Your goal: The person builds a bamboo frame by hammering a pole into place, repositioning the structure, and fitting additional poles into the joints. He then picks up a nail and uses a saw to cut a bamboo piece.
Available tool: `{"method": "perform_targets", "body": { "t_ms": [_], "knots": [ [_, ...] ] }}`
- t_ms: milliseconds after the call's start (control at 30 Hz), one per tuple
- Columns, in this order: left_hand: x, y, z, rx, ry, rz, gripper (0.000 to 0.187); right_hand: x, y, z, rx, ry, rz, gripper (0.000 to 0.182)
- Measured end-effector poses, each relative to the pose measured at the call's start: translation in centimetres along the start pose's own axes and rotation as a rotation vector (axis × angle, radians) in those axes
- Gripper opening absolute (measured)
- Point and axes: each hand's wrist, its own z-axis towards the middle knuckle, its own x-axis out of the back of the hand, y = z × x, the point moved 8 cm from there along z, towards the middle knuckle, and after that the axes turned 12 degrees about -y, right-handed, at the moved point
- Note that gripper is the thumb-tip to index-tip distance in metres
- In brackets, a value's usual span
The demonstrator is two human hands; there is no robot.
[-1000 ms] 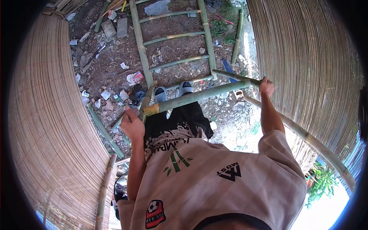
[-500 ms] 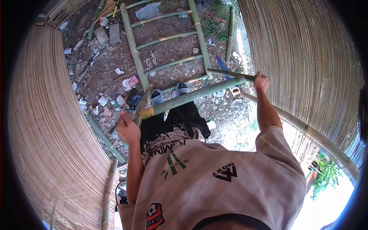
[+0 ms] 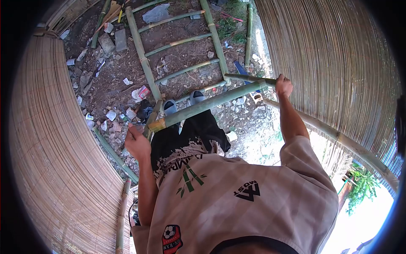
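Note:
A green bamboo crossbar [image 3: 207, 106] spans in front of my waist, joined at its ends to two short bamboo posts. My right hand [image 3: 284, 86] is wrapped round the end of the right post [image 3: 249, 78]. On the other side my left hand [image 3: 138, 143] is closed at the left post [image 3: 154, 113], beside the crossbar's pale cut end; its fingers are partly hidden. Beyond the crossbar, a ladder-like bamboo frame [image 3: 144, 64] with several rungs stretches away over the ground, and the posts meet its near corners.
Woven bamboo screens stand at left [image 3: 55, 139] and right [image 3: 330, 55]. My sandals [image 3: 197, 97] are by the frame's near end. Rubble, concrete blocks [image 3: 120, 40] and litter cover the dirt. A blue-bladed handsaw [image 3: 242, 71] and loose bamboo poles [image 3: 249, 36] lie at right.
The whole view has shifted a little, so the frame, hands and ground appear slightly further left. Both hands keep their places at the posts.

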Motion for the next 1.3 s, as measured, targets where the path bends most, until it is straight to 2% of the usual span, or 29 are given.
{"method": "perform_targets", "body": {
  "t_ms": [500, 1000, 1067, 1300],
  "knots": [
    [-0.3, 0.3, 0.0, 0.005, -0.028, -0.041, 0.054, -0.2, 0.5, 0.6, -0.009, -0.024, 0.022, 0.053],
    [-0.5, 1.5, 0.1, -0.065, 0.008, 0.127, 0.048, 0.3, 0.1, 0.1, 0.041, 0.010, 0.011, 0.052],
    [-0.4, 2.0, 0.1, -0.104, 0.030, 0.241, 0.048, 0.5, 0.1, -0.3, 0.040, 0.025, 0.044, 0.052],
    [-0.6, 2.6, -0.1, -0.042, 0.006, 0.279, 0.048, 0.6, 0.0, -0.3, 0.028, 0.029, 0.045, 0.054]
  ]
}}
